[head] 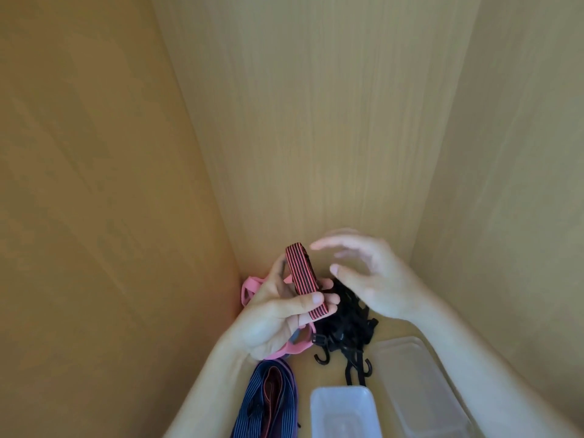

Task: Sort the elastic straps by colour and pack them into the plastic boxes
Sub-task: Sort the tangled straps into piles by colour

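Right, the left hand (pixel 278 317) has the red strap (pixel 301 279), a red-and-black striped band folded into a short bundle. It holds it up just left of the black pile (pixel 344 320). The thumb lies across the bundle's lower end and the fingers (pixel 331 299) curl in behind it, so that's a firm pinch. The bundle's upper end stands clear above the hand, leaning a little away from the pile.

Over the pile's far side hovers the right hand (pixel 376 273), its fingers spread and loosely bent, holding nothing. It is blurred, and I cannot tell whether it touches the straps below it.

The pile itself is a tangle of black straps on the wooden bench (pixel 303 374), with black hooks (pixel 320 355) poking out on its near side. Left of the pile, partly under the left hand, lie the pink straps (pixel 249 290). To the pile's near left, the blue straps (pixel 268 403), finely striped, run down to the bottom edge with a reddish band among them.

On the pile's near side, just past the hooks, sits a clear box (pixel 341 409). A second box (pixel 420 384), also clear, lies to the pile's near right, close beside the first. Behind the pile, wooden walls (pixel 316 121) rise on three sides.
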Demonstrator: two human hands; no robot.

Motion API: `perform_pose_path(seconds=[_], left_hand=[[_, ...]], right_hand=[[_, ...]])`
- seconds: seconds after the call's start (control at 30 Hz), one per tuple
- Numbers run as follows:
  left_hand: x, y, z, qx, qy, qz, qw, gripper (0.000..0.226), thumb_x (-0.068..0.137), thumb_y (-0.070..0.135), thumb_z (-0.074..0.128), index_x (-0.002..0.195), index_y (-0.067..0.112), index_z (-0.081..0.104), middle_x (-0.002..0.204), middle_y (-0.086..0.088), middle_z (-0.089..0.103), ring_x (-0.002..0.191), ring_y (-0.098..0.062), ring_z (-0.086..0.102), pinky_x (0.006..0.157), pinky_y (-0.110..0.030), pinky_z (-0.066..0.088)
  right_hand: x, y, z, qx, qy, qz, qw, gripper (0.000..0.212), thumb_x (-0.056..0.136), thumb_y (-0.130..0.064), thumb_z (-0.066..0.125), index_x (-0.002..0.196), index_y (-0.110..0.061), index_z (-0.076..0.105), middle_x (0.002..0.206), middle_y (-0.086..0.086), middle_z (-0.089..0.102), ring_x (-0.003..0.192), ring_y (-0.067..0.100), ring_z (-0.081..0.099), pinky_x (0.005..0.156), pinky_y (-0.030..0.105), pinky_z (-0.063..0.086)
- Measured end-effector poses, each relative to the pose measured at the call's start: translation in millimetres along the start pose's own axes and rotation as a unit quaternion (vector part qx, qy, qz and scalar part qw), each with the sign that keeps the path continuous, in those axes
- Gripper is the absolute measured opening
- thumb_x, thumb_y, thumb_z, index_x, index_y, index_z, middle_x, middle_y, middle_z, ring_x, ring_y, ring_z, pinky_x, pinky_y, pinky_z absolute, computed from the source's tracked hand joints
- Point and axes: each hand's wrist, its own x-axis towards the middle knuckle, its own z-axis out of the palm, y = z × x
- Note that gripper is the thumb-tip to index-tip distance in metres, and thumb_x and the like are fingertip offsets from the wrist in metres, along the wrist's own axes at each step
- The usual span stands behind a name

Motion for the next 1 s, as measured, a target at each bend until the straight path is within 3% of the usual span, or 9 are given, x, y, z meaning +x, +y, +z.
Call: perform_pose_path(seconds=[0.07, 0.17, 0.4, 0.5, 0.57, 0.67, 0.73, 0.83, 1.0], left_hand=[[-1.0, -0.2, 1.7, 0.058, 0.005, -0.004, 0.998, 0.094, 0.081, -0.018, 0.066, 0.147, 0.04, 0.032, 0.111, -0.027, 0.063, 0.097, -0.043, 0.068, 0.086, -0.049, 0.058], [1.0, -2.5, 6.0, 0.145, 0.01, -0.015, 0.989, 0.101, 0.08, -0.019, 0.07, 0.146, 0.047, 0.033, 0.113, -0.029, 0.061, 0.099, -0.047, 0.068, 0.09, -0.056, 0.056], [2.3, -7.5, 8.1, 0.198, 0.022, -0.007, 0.98, 0.111, 0.077, -0.012, 0.078, 0.146, 0.059, 0.029, 0.139, -0.02, 0.055, 0.102, -0.04, 0.071, 0.08, -0.041, 0.06], [1.0, -13.7, 3.3, 0.19, 0.067, -0.002, 0.98, 0.09, 0.079, -0.003, 0.08, 0.147, 0.038, 0.037, 0.125, -0.019, 0.066, 0.1, -0.036, 0.073, 0.076, -0.034, 0.059], [-1.2, -21.5, 1.0, 0.208, 0.111, -0.004, 0.972, 0.063, 0.078, 0.004, 0.082, 0.132, 0.022, 0.054, 0.122, -0.012, 0.069, 0.104, -0.033, 0.072, 0.089, -0.047, 0.058], [-5.6, -42.3, -0.8, 0.199, 0.181, -0.037, 0.962, 0.045, 0.076, 0.006, 0.085, 0.113, 0.024, 0.067, 0.112, -0.008, 0.072, 0.102, -0.031, 0.073, 0.095, -0.058, 0.054], [-4.8, -56.0, -5.6, 0.188, 0.218, -0.034, 0.957, 0.043, 0.074, 0.003, 0.086, 0.106, 0.027, 0.07, 0.097, 0.003, 0.073, 0.094, -0.02, 0.074, 0.091, -0.049, 0.058], [-6.0, -75.8, -9.9, 0.22, 0.246, -0.01, 0.944, 0.043, 0.075, 0.0, 0.084, 0.107, 0.024, 0.067, 0.084, 0.016, 0.072, 0.081, 0.002, 0.069, 0.075, -0.018, 0.055], [-49.4, -121.7, -5.3, 0.31, 0.268, 0.012, 0.912, 0.044, 0.08, -0.008, 0.069, 0.107, 0.027, 0.063, 0.108, 0.003, 0.07, 0.096, -0.01, 0.07, 0.075, -0.018, 0.054]], right_hand=[[4.2, 4.3, -1.2, 0.046, 0.027, 0.018, 0.998, 0.036, 0.094, -0.02, 0.07, 0.128, -0.027, 0.062, 0.124, -0.017, 0.063, 0.119, -0.001, 0.057, 0.105, 0.031, 0.047], [10.1, 9.0, 3.3, 0.065, -0.026, 0.083, 0.994, 0.053, 0.088, -0.036, 0.074, 0.137, -0.026, 0.055, 0.125, -0.014, 0.064, 0.114, -0.003, 0.06, 0.104, 0.029, 0.048], [9.5, 17.8, 14.1, 0.135, -0.015, 0.086, 0.987, 0.039, 0.087, -0.014, 0.077, 0.124, -0.018, 0.063, 0.107, -0.002, 0.075, 0.098, 0.012, 0.072, 0.092, 0.033, 0.057], [5.7, 19.7, 17.5, 0.138, 0.017, 0.082, 0.987, 0.046, 0.083, -0.011, 0.081, 0.122, -0.017, 0.059, 0.108, -0.001, 0.073, 0.094, 0.011, 0.072, 0.088, 0.031, 0.058], [1.4, 22.6, 22.0, 0.145, 0.04, 0.078, 0.986, 0.048, 0.081, -0.008, 0.082, 0.12, -0.019, 0.056, 0.109, -0.001, 0.071, 0.092, 0.013, 0.072, 0.084, 0.032, 0.06], [-7.7, 35.2, 34.6, 0.114, 0.063, 0.085, 0.988, 0.048, 0.079, -0.011, 0.084, 0.11, -0.033, 0.054, 0.103, -0.008, 0.072, 0.09, 0.008, 0.072, 0.078, 0.028, 0.06], [-13.6, 50.2, 46.3, 0.102, 0.082, 0.094, 0.987, 0.05, 0.077, -0.015, 0.087, 0.108, -0.036, 0.053, 0.099, -0.01, 0.072, 0.088, 0.006, 0.071, 0.077, 0.024, 0.058], [-17.8, 73.7, 58.9, 0.111, 0.101, 0.122, 0.981, 0.051, 0.077, -0.013, 0.087, 0.109, -0.029, 0.051, 0.101, -0.004, 0.07, 0.089, 0.011, 0.071, 0.078, 0.025, 0.056], [-49.3, 96.7, 86.3, 0.194, 0.076, 0.199, 0.958, 0.036, 0.081, -0.004, 0.081, 0.101, -0.02, 0.055, 0.096, -0.001, 0.069, 0.076, 0.001, 0.07, 0.068, 0.014, 0.052]])
